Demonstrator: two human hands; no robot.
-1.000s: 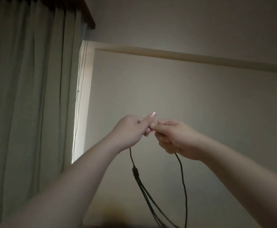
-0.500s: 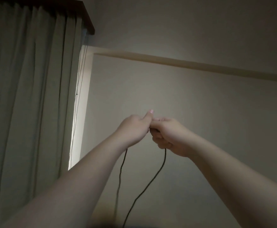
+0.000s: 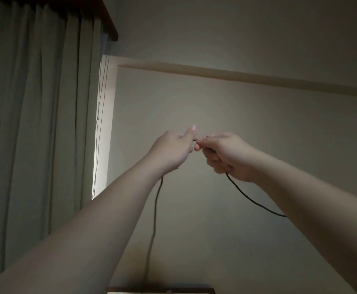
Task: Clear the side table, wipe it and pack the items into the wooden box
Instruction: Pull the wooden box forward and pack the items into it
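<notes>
Evidently the job is somewhere in its packing stage, though little of it can be checked from here: the head view is tipped up toward the wall, and neither the surface to be wiped nor any cloth is in sight. What shows is 1 thin black cord (image 3: 155, 209), held up in front of the plain beige wall (image 3: 258, 134) by 2 raised hands. The left hand (image 3: 171, 151) has its grip curled round the cord, thumb up, and a long strand hangs straight down from below it; the right hand (image 3: 226, 154) has its grip pinched and curled on the same cord, which leaves it as a short loop sagging away to the right of the long strand. The 2 hands sit just beside each other, a short bit of cord bridging them. My reading is that the cord is being gathered or folded for stowing, not yet packed. Directly below the hanging strand, at the bottom edge, 1 dark wooden rim (image 3: 160, 290) peeks in; it may be the wooden box, but I cannot tell. Left of the cord hang 1 grey-green pleated curtain (image 3: 35, 124) and its thin pull strings (image 3: 99, 124).
</notes>
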